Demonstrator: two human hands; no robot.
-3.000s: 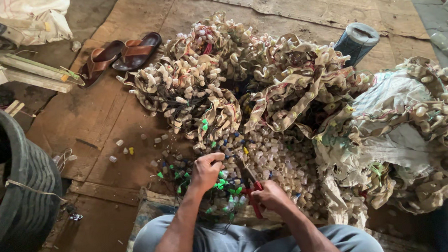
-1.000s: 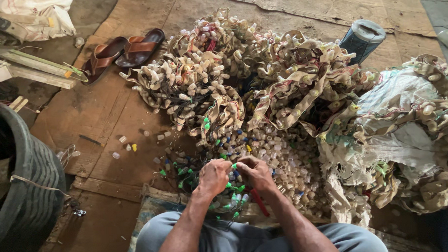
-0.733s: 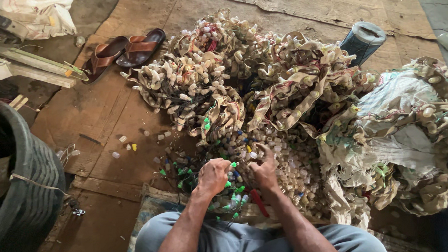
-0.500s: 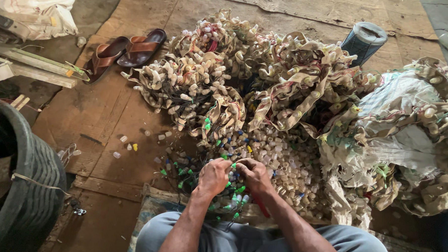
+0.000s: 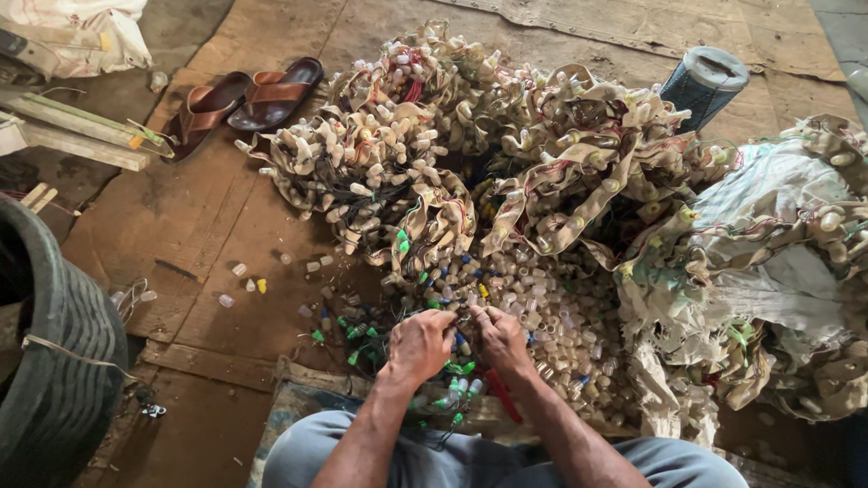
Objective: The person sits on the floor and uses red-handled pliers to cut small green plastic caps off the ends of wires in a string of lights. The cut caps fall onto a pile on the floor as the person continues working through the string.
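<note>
Head view looks down on a worn floor [image 5: 213, 242] laid with brown cardboard sheets and flattened sacking, dusty and scuffed. A great heap of tangled light strings [image 5: 470, 166], their small pale caps bound in strips of tan tape with thin coloured wires, covers the middle and runs off to the right over a grey-white woven sack [image 5: 770, 213]. A pair of brown sandals [image 5: 246, 99] lies at the upper left beside some wooden slats [image 5: 55, 123], a white bag [image 5: 71, 31] sits in the top corner, and a black tyre [image 5: 54, 382] fills the left edge. A blue-patterned can [image 5: 702, 83] stands behind the heap. A few loose caps [image 5: 248, 284] are scattered on the cardboard.

Both forearms reach forward from grey-trousered knees [image 5: 384, 467] at the bottom. The left hand [image 5: 420, 343] and right hand [image 5: 503, 336] meet just above a patch of loose green and blue bulbs [image 5: 453, 368], knuckles up, fingers curled inward and fingertips nearly touching, pinching something small between them; what exactly each holds is hidden by the fingers. A red handle [image 5: 502, 394] shows just below the right wrist.
</note>
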